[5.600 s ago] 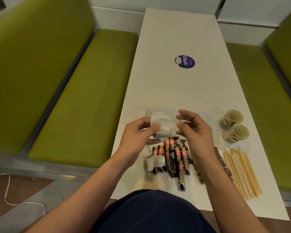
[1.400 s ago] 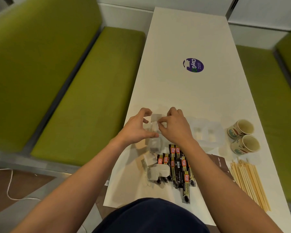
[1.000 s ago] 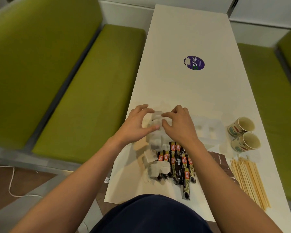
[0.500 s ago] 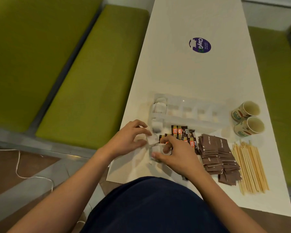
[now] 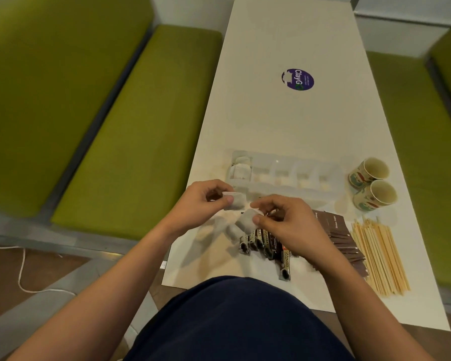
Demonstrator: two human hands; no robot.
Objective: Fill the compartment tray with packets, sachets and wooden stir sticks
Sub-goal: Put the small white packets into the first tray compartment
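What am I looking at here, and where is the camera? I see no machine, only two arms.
There is no robot here: a person works with bare hands. The picture comes from a camera worn on the person's head, looking down at the table. The left hand pinches a tea bag, and the right hand pinches a second tea bag. On the white table lie a clear compartment tray with more tea bags in its leftmost compartment, dark stick packets, brown sachets, wooden stir sticks and two paper cups.
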